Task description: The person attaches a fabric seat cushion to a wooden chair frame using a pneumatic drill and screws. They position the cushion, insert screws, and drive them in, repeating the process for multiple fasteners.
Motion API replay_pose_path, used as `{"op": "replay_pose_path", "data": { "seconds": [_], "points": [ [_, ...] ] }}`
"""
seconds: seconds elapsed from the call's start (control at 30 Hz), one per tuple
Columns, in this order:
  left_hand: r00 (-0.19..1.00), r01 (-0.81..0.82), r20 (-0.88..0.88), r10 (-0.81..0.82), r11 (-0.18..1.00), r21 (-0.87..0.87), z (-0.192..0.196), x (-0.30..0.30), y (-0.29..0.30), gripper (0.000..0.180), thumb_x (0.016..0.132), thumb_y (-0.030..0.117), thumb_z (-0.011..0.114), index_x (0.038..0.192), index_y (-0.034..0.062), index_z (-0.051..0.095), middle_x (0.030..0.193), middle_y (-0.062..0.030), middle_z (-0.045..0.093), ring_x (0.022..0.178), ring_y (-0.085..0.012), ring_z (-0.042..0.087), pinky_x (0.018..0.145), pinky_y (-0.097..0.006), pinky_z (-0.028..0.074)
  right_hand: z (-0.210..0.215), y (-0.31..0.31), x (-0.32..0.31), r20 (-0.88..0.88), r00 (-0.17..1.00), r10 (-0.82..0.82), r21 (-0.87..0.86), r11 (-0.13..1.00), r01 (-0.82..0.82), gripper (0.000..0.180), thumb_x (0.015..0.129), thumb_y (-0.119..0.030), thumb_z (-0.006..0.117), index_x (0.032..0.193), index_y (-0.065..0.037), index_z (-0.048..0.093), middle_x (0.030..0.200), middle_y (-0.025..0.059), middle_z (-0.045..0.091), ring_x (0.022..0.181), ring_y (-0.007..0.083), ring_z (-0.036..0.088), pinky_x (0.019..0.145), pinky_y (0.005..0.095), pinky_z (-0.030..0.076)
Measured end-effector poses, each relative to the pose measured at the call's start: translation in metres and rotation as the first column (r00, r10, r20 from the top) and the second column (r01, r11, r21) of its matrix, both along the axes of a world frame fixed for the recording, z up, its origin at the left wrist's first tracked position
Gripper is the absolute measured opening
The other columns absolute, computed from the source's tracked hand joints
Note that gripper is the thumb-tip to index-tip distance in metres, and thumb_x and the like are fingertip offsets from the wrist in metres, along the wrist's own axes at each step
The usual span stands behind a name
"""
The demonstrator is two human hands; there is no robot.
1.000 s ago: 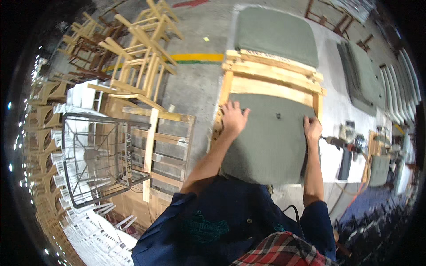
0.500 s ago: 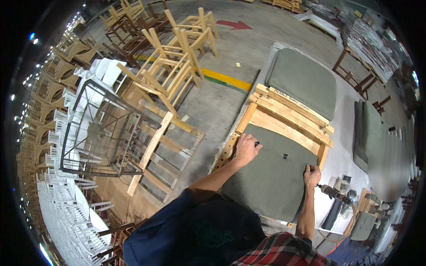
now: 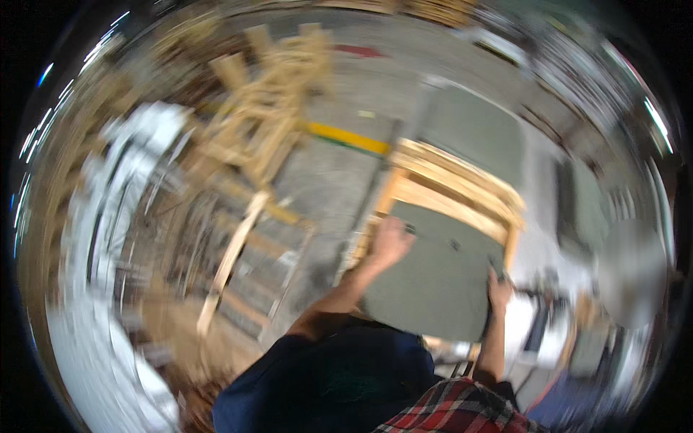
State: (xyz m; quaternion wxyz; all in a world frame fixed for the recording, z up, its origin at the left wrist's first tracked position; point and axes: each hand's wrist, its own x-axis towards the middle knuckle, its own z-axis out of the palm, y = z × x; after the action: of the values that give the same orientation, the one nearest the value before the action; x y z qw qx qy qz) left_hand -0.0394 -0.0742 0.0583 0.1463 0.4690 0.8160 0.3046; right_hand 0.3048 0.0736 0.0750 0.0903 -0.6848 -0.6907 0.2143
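A dark green padded cushion panel [image 3: 437,289] lies in a light wooden frame [image 3: 447,204]. My left hand [image 3: 390,242] rests on its upper left part, fingers bunched at a small black piece [image 3: 409,229]. Another small black piece [image 3: 455,245] shows near the panel's upper middle. At the panel's right edge is my right hand [image 3: 499,290], with one finger pointing up beside a dark spot; motion smears its other fingers, so I cannot tell its grip.
Beyond the frame lies another green cushion [image 3: 473,130] on the pale-topped table. More cushions [image 3: 580,206] stack at the right, near a blurred power tool [image 3: 538,294]. Wooden chair frames [image 3: 271,108], a slatted pallet [image 3: 263,256] with a loose plank [image 3: 232,260], and white chairs [image 3: 108,310] stand left.
The whole view has shifted and blurred, with the scene sliding left and slightly up. My right hand's finger now stretches upward at the panel's edge. My left hand stays by the same black piece.
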Motion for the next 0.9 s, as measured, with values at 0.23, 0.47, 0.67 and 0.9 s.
{"op": "replay_pose_path", "data": {
  "seconds": [0.23,0.47,0.67,0.9],
  "points": [
    [0.222,-0.001,0.969,0.109,0.994,-0.111,-0.039,-0.010,-0.069,0.079,0.087,0.048,0.073,0.137,-0.0095,0.052,0.129,-0.0223,0.062,0.121,-0.0323,0.058,0.104,-0.039,0.044,0.032,-0.044,0.078,-0.192,0.920,-0.342,-0.465,0.857,0.222,0.119,0.062,-0.088,0.065,0.114,0.018,0.064,0.113,0.0314,0.068,0.108,0.0395,0.068,0.094,0.0440,0.053],
    [0.188,0.004,0.973,0.134,0.991,-0.137,-0.002,-0.014,-0.100,0.071,0.088,0.041,0.073,0.134,-0.0099,0.054,0.125,-0.0208,0.063,0.107,-0.0313,0.065,0.093,-0.040,0.051,0.083,-0.107,0.088,-0.002,0.939,-0.343,-0.360,0.877,0.319,0.119,0.064,-0.089,0.065,0.112,0.020,0.063,0.110,0.0332,0.068,0.105,0.0390,0.069,0.092,0.0432,0.054],
    [0.136,-0.047,0.990,0.042,0.998,-0.036,0.024,-0.019,-0.150,0.081,0.084,0.037,0.077,0.141,-0.0106,0.044,0.133,-0.0230,0.057,0.118,-0.0321,0.059,0.100,-0.042,0.046,0.151,-0.168,0.086,-0.127,0.926,-0.356,-0.031,0.934,0.355,0.102,0.066,-0.078,0.075,0.099,0.018,0.068,0.086,0.0307,0.070,0.082,0.0353,0.072,0.070,0.0437,0.058],
    [0.645,-0.320,0.762,0.053,0.924,0.207,0.128,-0.057,-0.073,0.097,0.084,0.046,0.073,0.151,-0.0098,0.029,0.151,-0.0249,0.042,0.141,-0.0339,0.040,0.117,-0.041,0.027,0.279,-0.112,0.090,-0.651,0.749,-0.121,0.198,0.926,0.321,0.071,0.073,-0.052,0.086,0.109,0.007,0.069,0.088,0.0145,0.072,0.077,0.0226,0.069,0.072,0.0354,0.055]
  ]
}}
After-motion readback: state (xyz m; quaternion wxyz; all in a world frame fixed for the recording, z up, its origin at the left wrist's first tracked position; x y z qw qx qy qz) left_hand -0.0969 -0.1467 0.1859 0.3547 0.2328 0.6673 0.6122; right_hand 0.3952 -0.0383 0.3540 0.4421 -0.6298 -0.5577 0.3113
